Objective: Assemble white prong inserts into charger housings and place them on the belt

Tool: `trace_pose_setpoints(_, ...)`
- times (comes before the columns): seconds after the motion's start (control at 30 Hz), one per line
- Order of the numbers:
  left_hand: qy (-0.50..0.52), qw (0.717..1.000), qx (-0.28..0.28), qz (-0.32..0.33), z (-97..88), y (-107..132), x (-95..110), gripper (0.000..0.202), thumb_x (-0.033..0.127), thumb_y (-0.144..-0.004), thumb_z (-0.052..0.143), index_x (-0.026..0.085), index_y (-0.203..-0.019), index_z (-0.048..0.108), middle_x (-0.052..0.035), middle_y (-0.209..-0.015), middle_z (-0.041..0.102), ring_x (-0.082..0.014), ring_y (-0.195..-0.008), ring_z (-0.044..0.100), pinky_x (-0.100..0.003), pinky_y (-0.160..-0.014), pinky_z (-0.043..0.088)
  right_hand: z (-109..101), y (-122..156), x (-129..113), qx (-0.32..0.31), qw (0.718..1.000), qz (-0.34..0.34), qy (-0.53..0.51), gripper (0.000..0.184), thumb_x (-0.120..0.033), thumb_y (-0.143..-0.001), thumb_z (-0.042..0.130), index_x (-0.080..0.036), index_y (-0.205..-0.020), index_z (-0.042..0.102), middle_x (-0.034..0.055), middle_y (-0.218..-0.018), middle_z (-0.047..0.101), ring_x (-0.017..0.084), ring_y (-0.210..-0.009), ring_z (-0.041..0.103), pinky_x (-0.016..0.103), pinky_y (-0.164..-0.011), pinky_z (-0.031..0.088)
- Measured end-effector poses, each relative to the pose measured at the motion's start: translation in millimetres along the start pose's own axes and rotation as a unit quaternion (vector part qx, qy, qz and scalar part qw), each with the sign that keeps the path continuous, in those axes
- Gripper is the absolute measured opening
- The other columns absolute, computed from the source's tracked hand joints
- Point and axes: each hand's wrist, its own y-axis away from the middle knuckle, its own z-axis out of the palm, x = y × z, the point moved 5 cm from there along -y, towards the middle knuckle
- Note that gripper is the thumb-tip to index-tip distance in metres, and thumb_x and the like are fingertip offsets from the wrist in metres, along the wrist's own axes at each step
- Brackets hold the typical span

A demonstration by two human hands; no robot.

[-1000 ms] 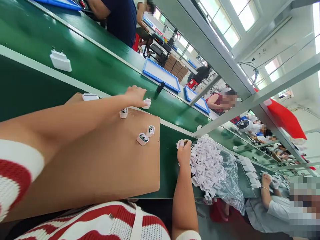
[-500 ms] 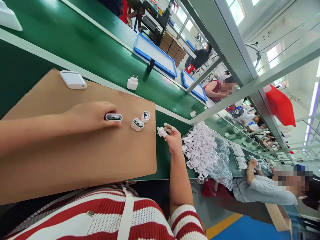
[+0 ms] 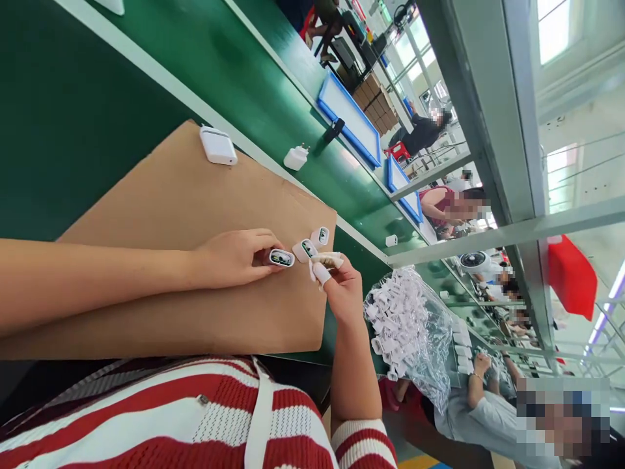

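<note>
My left hand (image 3: 239, 255) is closed round a white oval charger housing (image 3: 282, 258), low over the cardboard sheet (image 3: 195, 208). Its open end faces me and shows a green circuit board inside. Beside it stand two similar housings, a nearer one (image 3: 303, 251) and a farther one (image 3: 320, 236), also with boards inside. My right hand (image 3: 342, 283), with white covers on thumb and fingertips, pinches a small white plastic part (image 3: 313, 270) in front of the nearer housing. The fingers partly hide that part, and I cannot tell whether it touches the housing.
A plastic bag of many white parts (image 3: 400, 312) lies to the right. A larger white device (image 3: 218, 144) sits at the cardboard's far edge. On the green belt stands a white plug adapter (image 3: 295, 157). A metal frame post (image 3: 493, 98) rises at right; a co-worker (image 3: 481, 417) sits beyond the bag.
My left hand has moved right with its housing, close to the two standing ones. The right hand has come to the nearer housing with the small white part. The view has turned and shifted.
</note>
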Motion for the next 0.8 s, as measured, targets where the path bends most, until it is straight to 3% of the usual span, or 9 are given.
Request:
trace_pose_setpoints(0.1, 0.015, 1.000, -0.007, 0.003, 0.1, 0, -4, 0.042, 0.056, -0.089, 0.057, 0.023, -0.107, 0.077, -0.0067, -0.108, 0.074, -0.0227, -0.089, 0.069, -0.032, -0.075, 0.052, 14, -4, -8, -0.048, 0.996, -0.039, 0.065, 0.028, -0.034, -0.085, 0.079, -0.027, -0.112, 0.077, 0.0061, -0.124, 0.073, 0.020, -0.097, 0.072, 0.032, -0.079, 0.061)
trace_pose_setpoints(0.17, 0.025, 1.000, -0.012, -0.002, 1.5, 0, -8, 0.043, 0.056, -0.088, 0.058, 0.022, -0.106, 0.078, -0.0068, -0.103, 0.073, -0.0217, -0.085, 0.068, -0.031, -0.073, 0.051, 19, -7, -15, -0.042, 0.980, -0.088, 0.174, 0.024, -0.028, -0.089, 0.073, -0.026, -0.113, 0.076, 0.0064, -0.117, 0.075, 0.021, -0.098, 0.070, 0.035, -0.084, 0.060)
trace_pose_setpoints(0.3, 0.040, 0.999, -0.011, 0.000, 2.9, -1, -11, 0.042, 0.057, -0.088, 0.058, 0.021, -0.100, 0.077, -0.0068, -0.097, 0.071, -0.0209, -0.081, 0.066, -0.031, -0.071, 0.049, 34, -11, -25, -0.032, 0.885, -0.192, 0.423, 0.027, -0.014, -0.089, 0.066, -0.025, -0.110, 0.078, 0.0068, -0.100, 0.074, 0.025, -0.095, 0.061, 0.039, -0.087, 0.054)
trace_pose_setpoints(0.4, 0.037, 0.999, -0.004, 0.007, 2.0, -1, -11, 0.041, 0.058, -0.090, 0.057, 0.021, -0.090, 0.074, -0.0071, -0.093, 0.070, -0.0208, -0.080, 0.065, -0.032, -0.072, 0.048, 44, -15, -22, -0.053, 0.855, -0.204, 0.474, 0.034, -0.007, -0.085, 0.063, -0.023, -0.111, 0.078, 0.0077, -0.102, 0.074, 0.026, -0.097, 0.062, 0.038, -0.087, 0.053)
trace_pose_setpoints(0.53, 0.024, 1.000, -0.004, 0.006, 1.2, -2, -11, 0.040, 0.057, -0.091, 0.057, 0.020, -0.086, 0.072, -0.0070, -0.092, 0.070, -0.0207, -0.079, 0.064, -0.032, -0.072, 0.047, 46, -21, -15, -0.063, 0.886, -0.171, 0.427, 0.030, -0.013, -0.089, 0.063, -0.024, -0.113, 0.077, 0.0078, -0.106, 0.075, 0.025, -0.102, 0.067, 0.036, -0.086, 0.056)
trace_pose_setpoints(0.7, 0.022, 1.000, -0.006, -0.010, 1.6, -2, -12, 0.042, 0.057, -0.089, 0.058, 0.020, -0.098, 0.078, -0.0068, -0.097, 0.072, -0.0209, -0.081, 0.066, -0.032, -0.072, 0.047, 33, -22, -12, -0.025, 0.981, -0.075, 0.176, 0.019, -0.032, -0.097, 0.068, -0.026, -0.114, 0.072, 0.0054, -0.111, 0.079, 0.021, -0.099, 0.075, 0.036, -0.088, 0.062)
trace_pose_setpoints(0.8, 0.029, 0.999, -0.006, -0.012, 2.3, -3, -12, 0.043, 0.055, -0.087, 0.059, 0.020, -0.101, 0.079, -0.0072, -0.101, 0.074, -0.0208, -0.081, 0.066, -0.032, -0.072, 0.048, 33, -18, -13, -0.067, 0.991, -0.054, 0.104, 0.017, -0.030, -0.092, 0.073, -0.025, -0.109, 0.071, 0.0054, -0.112, 0.079, 0.021, -0.100, 0.077, 0.036, -0.090, 0.064)
